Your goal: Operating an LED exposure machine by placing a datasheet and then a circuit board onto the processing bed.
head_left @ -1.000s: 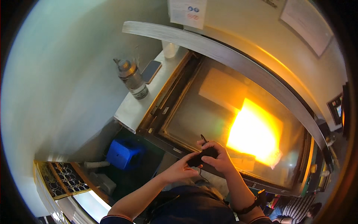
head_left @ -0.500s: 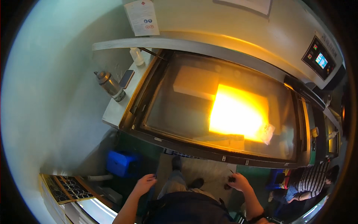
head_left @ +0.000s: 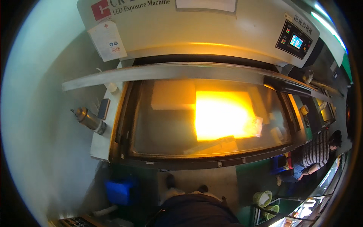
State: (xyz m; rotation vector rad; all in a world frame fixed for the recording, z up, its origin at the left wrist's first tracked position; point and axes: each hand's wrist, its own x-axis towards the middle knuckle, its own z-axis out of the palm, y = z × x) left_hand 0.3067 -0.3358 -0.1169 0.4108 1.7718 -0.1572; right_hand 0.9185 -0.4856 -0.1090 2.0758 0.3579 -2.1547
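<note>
Neither of my hands shows; below the machine I see only my dark top, legs and shoes. In front of me stands a large machine with a wide glass bed [head_left: 166, 140] in a dark frame. A bright yellow-white rectangle [head_left: 219, 115] glows in the bed's middle. Pale flat pieces lie around the glow, among them a rectangular sheet [head_left: 174, 94] at its upper left and a strip [head_left: 217, 147] along its near edge. A long metal bar [head_left: 159, 72] with a black grip [head_left: 287, 87] at its right spans the bed's far side.
A metal flask [head_left: 90, 120], a phone [head_left: 103, 109] and a white bottle [head_left: 112, 87] stand on the left ledge. A lit control panel [head_left: 296, 41] is at the upper right. A blue bin [head_left: 119, 191] sits on the floor. At the right, a person in a striped top [head_left: 315, 151] bends forward near green baskets [head_left: 262, 198].
Both of my hands have gone out of view. My view has tilted up and shifted, showing more of the machine's upper housing and baskets at the lower right. The glow stays lit.
</note>
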